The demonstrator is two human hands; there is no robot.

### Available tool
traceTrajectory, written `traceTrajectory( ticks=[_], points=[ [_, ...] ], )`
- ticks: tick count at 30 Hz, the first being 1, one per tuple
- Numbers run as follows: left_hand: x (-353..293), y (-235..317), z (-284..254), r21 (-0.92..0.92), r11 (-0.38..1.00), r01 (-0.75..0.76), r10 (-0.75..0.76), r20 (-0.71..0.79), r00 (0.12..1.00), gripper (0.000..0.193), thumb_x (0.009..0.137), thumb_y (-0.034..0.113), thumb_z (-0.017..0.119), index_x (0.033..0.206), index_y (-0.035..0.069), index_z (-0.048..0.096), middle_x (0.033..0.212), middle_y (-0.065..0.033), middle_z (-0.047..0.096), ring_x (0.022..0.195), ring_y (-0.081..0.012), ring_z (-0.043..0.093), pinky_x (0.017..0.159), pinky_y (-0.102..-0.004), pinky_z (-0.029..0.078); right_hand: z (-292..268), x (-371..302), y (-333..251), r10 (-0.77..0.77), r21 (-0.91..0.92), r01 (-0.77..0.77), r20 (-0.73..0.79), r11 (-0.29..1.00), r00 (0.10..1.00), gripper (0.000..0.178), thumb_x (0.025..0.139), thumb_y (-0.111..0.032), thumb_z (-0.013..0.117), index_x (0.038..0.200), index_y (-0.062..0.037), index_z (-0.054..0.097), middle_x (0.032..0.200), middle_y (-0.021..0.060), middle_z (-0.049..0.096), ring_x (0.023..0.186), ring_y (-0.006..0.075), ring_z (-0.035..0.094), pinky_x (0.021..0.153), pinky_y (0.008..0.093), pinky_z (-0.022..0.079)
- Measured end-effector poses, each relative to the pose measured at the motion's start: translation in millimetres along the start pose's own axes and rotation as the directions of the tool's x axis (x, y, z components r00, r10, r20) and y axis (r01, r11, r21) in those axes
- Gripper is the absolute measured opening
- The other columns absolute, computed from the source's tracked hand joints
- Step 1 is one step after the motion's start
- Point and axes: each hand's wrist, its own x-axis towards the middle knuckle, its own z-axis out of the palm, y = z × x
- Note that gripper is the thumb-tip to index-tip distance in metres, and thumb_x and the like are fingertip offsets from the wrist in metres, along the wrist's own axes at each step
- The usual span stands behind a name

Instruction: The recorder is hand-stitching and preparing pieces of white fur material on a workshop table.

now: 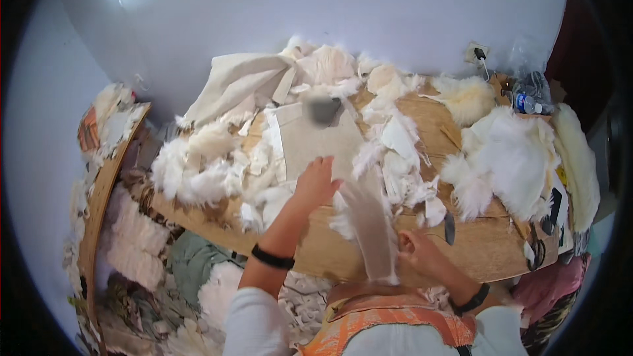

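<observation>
Between my hands a long strip of fur pelt (374,231) stretches, its beige skin side up and white fur along its edges; it is blurred by motion. My left hand (318,183) is at the strip's far end, closed, with its thumb against the strip's corner. At the strip's right edge near my body, my right hand (421,256) has its fingers curled in on it. Beyond my left hand a flat beige piece of hide (316,142) lies on the wooden table (330,250). On that piece rests a dark grey object (322,111), too blurred to name.
White fur scraps (198,168) heap up left of the hide, more scraps (399,151) to its right. A big white pelt (508,158), scissors (537,250) and a plastic bottle (531,104) are at the right. A wooden board (105,204) stands at the left beside piled furs.
</observation>
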Motion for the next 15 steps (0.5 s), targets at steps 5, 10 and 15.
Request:
traceTrajectory(
  ticks=[5, 10, 15],
  points=[
    [125.8, -96.4, 27.0, 0.04, 0.97, 0.24, -0.233, -0.128, 0.964, 0.068, 0.071, 0.029, 0.072, 0.124, -0.001, 0.042, 0.112, -0.0217, 0.054, 0.108, -0.038, 0.05, 0.095, -0.0466, 0.037, 18.1, 21.4, -68.8, 0.519, 0.188, -0.515, 0.028, 0.836, 0.854, 0.06, 0.068, -0.016, 0.077, 0.122, -0.0055, 0.052, 0.092, 0.0131, 0.059, 0.08, 0.0223, 0.058, 0.069, 0.034, 0.049],
    [187.9, -104.8, 73.6, -0.204, 0.917, 0.342, -0.39, -0.277, 0.878, 0.067, 0.073, 0.032, 0.07, 0.124, -0.002, 0.044, 0.113, -0.023, 0.055, 0.108, -0.0378, 0.05, 0.098, -0.0463, 0.032, 57.4, 20.9, -65.0, 0.623, 0.244, -0.579, -0.178, 0.778, 0.762, 0.06, 0.068, -0.012, 0.076, 0.123, -0.0073, 0.051, 0.099, 0.0114, 0.06, 0.081, 0.0231, 0.057, 0.072, 0.0338, 0.048],
    [222.5, -104.9, 94.6, -0.67, 0.742, -0.024, -0.136, -0.186, 0.973, 0.055, 0.077, 0.029, 0.066, 0.122, 0.001, 0.05, 0.109, -0.0219, 0.059, 0.095, -0.0323, 0.06, 0.084, -0.0414, 0.046, 79.7, 13.6, -46.2, 0.662, 0.377, -0.566, -0.202, 0.733, 0.722, 0.056, 0.068, -0.009, 0.075, 0.12, -0.0069, 0.053, 0.099, 0.01, 0.06, 0.079, 0.021, 0.056, 0.072, 0.031, 0.047]
  ],
)
